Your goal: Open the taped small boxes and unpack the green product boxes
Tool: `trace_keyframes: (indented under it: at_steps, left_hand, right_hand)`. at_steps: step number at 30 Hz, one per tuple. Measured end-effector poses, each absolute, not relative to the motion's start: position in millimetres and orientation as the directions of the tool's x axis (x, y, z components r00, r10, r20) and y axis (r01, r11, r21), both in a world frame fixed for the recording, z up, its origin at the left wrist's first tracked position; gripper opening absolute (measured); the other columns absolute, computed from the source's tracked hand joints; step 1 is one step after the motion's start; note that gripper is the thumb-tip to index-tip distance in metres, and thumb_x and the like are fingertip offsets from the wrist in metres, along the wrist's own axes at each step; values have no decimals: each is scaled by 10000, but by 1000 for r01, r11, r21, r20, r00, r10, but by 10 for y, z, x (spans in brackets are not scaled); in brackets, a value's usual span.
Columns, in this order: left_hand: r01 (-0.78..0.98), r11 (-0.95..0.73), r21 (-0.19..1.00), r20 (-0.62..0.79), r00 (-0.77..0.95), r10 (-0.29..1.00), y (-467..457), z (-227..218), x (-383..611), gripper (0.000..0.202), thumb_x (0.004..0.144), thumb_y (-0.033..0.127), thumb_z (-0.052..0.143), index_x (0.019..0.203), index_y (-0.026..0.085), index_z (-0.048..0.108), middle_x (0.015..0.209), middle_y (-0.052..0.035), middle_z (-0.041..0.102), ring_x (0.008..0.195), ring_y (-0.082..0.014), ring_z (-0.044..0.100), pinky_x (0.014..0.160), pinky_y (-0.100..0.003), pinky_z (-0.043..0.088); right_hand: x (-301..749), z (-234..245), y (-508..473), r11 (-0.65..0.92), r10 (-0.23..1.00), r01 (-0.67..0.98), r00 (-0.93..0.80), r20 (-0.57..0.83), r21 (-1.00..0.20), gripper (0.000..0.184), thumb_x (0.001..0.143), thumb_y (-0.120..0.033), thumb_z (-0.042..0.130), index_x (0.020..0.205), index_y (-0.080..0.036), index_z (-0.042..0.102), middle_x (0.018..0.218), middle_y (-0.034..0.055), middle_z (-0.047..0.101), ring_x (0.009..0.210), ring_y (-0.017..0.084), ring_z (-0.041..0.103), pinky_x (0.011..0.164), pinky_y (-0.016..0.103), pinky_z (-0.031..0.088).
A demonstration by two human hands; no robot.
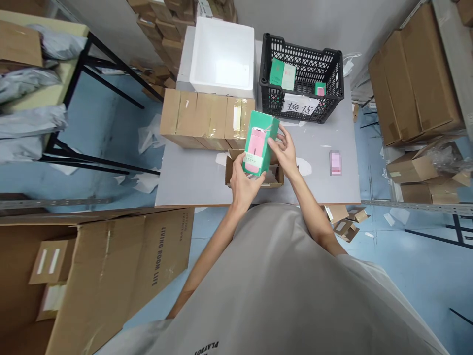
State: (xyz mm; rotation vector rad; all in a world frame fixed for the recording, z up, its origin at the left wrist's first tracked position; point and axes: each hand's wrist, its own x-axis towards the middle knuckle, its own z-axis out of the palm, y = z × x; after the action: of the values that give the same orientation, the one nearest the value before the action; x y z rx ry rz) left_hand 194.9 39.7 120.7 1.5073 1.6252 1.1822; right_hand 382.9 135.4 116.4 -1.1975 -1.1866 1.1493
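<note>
Both hands hold a green product box (pixel 260 142) with a pink device pictured on its face, above a small open cardboard carton (pixel 232 172) on the grey table (pixel 192 177). My left hand (pixel 243 183) grips the box's lower end from below. My right hand (pixel 284 149) wraps its right side with fingers curled on the edge. The carton's inside is mostly hidden by the box and hands.
A black plastic crate (pixel 266 84) with a paper label holds similar green boxes at the table's back. A white foam box (pixel 221 56) and a row of taped cartons (pixel 207 121) stand left of it. A small pink item (pixel 335 162) lies right. Large cardboard boxes (pixel 111 276) surround the floor.
</note>
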Motion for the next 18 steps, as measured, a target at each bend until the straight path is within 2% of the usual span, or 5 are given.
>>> trace_keyframes:
  at_steps: [4,10,12,15,18]
  left_hand:
    - [587,-108,802,237,-147,960,337,1171,2005,916,844,262,1000,1639,216,547,1607,-227,705,1526,-444,714,1246,-583,654]
    - [502,-120,857,221,-147,964,277,1159,1972,920,827,304,1033,1624,247,575,1616,-204,700,1501,-418,732,1248,-576,668]
    - [377,-91,922,160,-155,975,311,1154,1909,860,831,360,1027,1579,271,612,1601,-174,712,1444,-381,765,1169,-531,720]
    - [37,25,999,-21,-109,994,411,1121,1772,782,830,490,1023,1487,306,642,1509,-119,779,1324,-323,825,1070,-475,760]
    - [-294,225,929,-227,27,973,502,1069,1638,696,846,571,970,1415,330,651,1371,-72,845,1235,-300,862,1095,-521,753]
  right_hand:
    - [3741,1089,1413,38,997,10,73,38,-999,1224,892,-1026,811,1842,-323,492,1769,188,653,1630,390,645,1311,570,631]
    - [3757,1069,1378,-40,995,-54,92,-45,-998,1300,831,-1064,833,1821,-292,497,1684,206,725,1505,385,741,1263,566,671]
    - [3773,1099,1364,-44,995,-42,85,-47,-998,1303,832,-1054,848,1839,-313,482,1687,197,720,1468,369,766,1259,556,682]
    - [3827,1162,1380,-22,999,-21,44,-22,-1000,1230,888,-1036,815,1858,-361,475,1686,163,722,1461,338,772,1262,527,691]
    - [3899,1231,1421,0,1000,-12,4,0,-1000,1149,940,-1006,783,1856,-377,488,1715,149,706,1512,331,746,1295,543,671]
